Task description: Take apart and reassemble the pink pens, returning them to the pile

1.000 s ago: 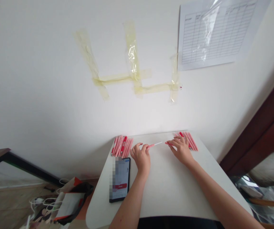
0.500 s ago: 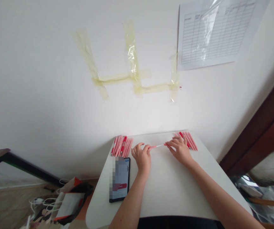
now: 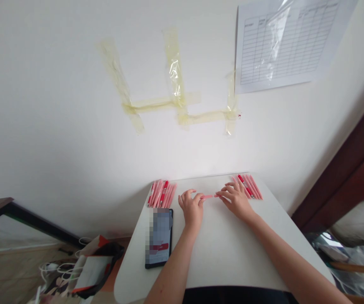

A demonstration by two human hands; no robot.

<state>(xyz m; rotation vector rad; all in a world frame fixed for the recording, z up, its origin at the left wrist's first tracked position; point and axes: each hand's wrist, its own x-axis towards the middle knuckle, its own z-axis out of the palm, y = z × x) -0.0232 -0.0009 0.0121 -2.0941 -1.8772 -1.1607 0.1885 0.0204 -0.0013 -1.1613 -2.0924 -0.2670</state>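
Over the table, my left hand (image 3: 192, 211) pinches a slim pink pen barrel (image 3: 207, 196) between thumb and fingertips, its other fingers curled loosely. Facing it, my right hand (image 3: 237, 202) grips a small pink pen piece (image 3: 216, 195), mostly hidden by the fingertips. The two pink parts lie nearly end to end, with a narrow pale gap between them. Beyond my right hand lies a row of pink and red pens (image 3: 254, 187). Another bunch of pink and red pens (image 3: 162, 194) rests to the left of my left hand.
A phone (image 3: 162, 236) with a lit screen lies on the white table (image 3: 226, 261), left of my left forearm. The wall (image 3: 74, 126) rises behind the table, with yellowed tape and a printed sheet (image 3: 286, 46). Bags and cables (image 3: 64, 270) are on the floor at left.
My hands have come closer together. The white length between the two pink pen parts has shrunk to a narrow gap, and more of the left barrel shows.
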